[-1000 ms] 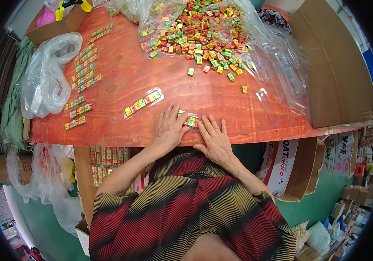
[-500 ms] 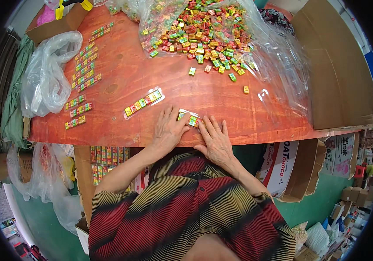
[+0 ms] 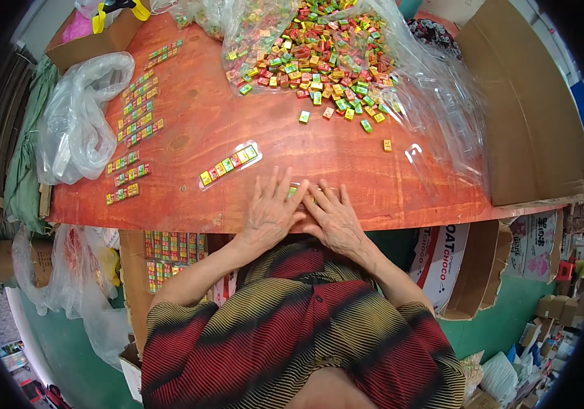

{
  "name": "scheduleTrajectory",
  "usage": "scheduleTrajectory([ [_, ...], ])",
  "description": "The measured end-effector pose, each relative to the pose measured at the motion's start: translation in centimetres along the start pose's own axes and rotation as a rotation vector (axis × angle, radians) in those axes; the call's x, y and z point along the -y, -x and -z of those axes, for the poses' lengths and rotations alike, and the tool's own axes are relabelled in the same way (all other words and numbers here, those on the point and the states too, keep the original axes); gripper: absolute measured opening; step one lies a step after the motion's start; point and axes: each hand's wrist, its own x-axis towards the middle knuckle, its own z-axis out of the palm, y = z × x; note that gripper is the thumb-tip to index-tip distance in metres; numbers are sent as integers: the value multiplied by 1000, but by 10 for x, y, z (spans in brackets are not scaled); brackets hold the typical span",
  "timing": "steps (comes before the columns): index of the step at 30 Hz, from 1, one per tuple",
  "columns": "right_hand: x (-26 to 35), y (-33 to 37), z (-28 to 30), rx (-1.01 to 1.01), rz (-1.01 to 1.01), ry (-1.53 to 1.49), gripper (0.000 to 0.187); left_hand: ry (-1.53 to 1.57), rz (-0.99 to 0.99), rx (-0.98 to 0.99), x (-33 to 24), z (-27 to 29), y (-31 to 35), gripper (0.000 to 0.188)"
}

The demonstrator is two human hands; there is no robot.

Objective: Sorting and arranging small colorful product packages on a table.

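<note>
My left hand (image 3: 270,213) lies nearly flat at the table's front edge, fingers stretched out. Beside it my right hand (image 3: 337,217) is also flat with its fingers spread. Under the fingers of both is a row of small coloured boxes (image 3: 293,191), mostly covered, so I cannot tell how it sits. Just beyond my left hand, a clear plastic tray (image 3: 258,155) holds another row of small yellow, red and green boxes (image 3: 229,165).
A heap of small coloured boxes (image 3: 333,58) spills from a clear bag at the back. Several filled rows (image 3: 140,128) line the table's left, near a crumpled plastic bag (image 3: 77,123). Clear trays (image 3: 452,129) pile up by a cardboard box (image 3: 530,102). Packed rows (image 3: 176,247) sit below the table edge.
My left hand has moved right, over the row of small boxes, and now covers more of it. My right hand has stayed close to its place. The view has shifted slightly.
</note>
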Motion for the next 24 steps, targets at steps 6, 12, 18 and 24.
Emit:
scheduleTrajectory([
  [6,1,-50,-10,-60,250,-400,36,-12,171,-12,24,-6,0,67],
  [12,-5,-48,-3,-557,129,-508,28,-72,241,86,67,-6,-6,59],
  [18,-95,34,33,-762,-694,512,39,-133,266,118,102,7,7,56],
  [24,-102,61,21,-639,-732,305,22,-181,432,108,118,21,19,52],
])
